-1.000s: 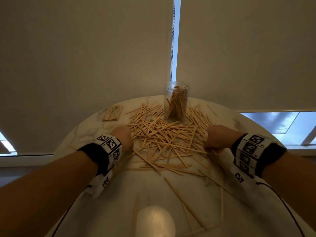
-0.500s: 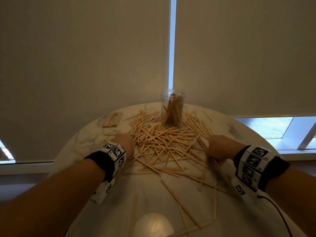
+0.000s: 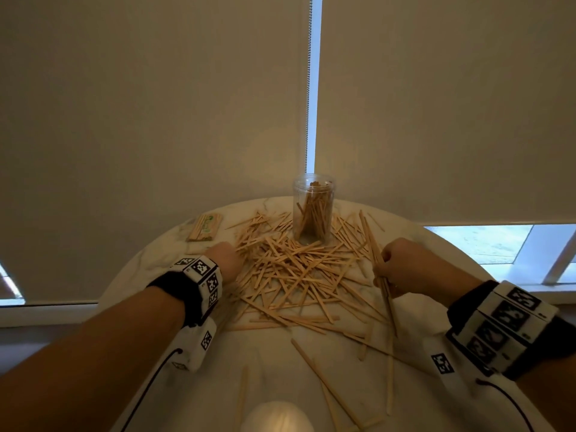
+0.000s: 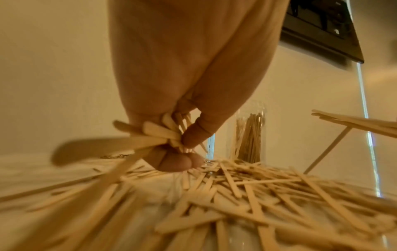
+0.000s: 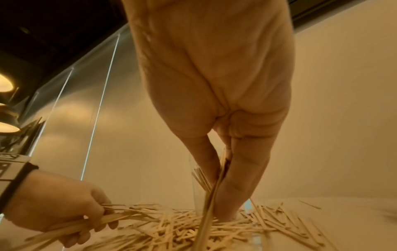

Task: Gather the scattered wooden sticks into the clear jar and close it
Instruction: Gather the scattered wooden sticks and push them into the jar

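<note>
At the far left of the round marble table we see a flat packet of sticks lying by itself, apart from the main heap. Just right of it, our left hand sits at the left edge of the pile, its fingers and thumb curled round a bundle of wooden sticks whose ends fan out of the fist toward the wrist camera. In the middle, the scattered wooden sticks lie crisscrossed in a loose heap on the tabletop, with stray ones trailing toward the near edge. Behind the heap, at the far side of the table, the clear jar stands upright with no lid on it and already holds a cluster of sticks leaning inside; loose sticks touch its base. Further right, our right hand is at the right edge of the pile, thumb and fingers pinched together on a few long sticks that run from the fist up toward the jar's side and down toward the near edge. Both wrists wear black bands with white marker blocks. Behind the table hang pale roller blinds with a bright gap between them.
</note>
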